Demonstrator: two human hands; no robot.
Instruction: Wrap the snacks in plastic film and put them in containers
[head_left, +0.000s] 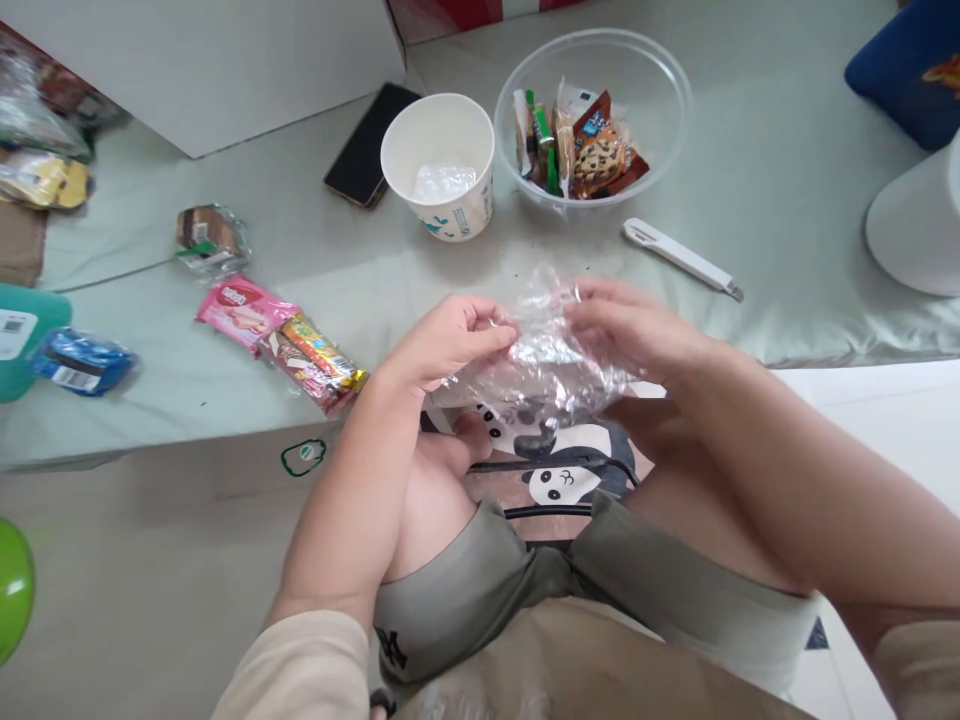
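Note:
A crumpled clear plastic bag (551, 355) hangs between my hands over the front edge of the covered surface. My left hand (465, 340) pinches its left side between thumb and fingers. On the other side, my right hand (634, 325) has its fingers closed on the upper right of the film, which partly covers them. Behind the bag stand a paper cup (454, 215) with clear plastic inside and a clear round bowl (671, 130) with several wrapped snacks (600, 155). A white utility knife (682, 258) lies right of my right hand.
Left of my hands lie a pink snack packet (244, 312), a brown and yellow packet (313, 362), a clear-wrapped snack (212, 240) and a blue packet (82, 362). A black phone (371, 145) rests behind the cup. A white cylinder (919, 225) stands at the right.

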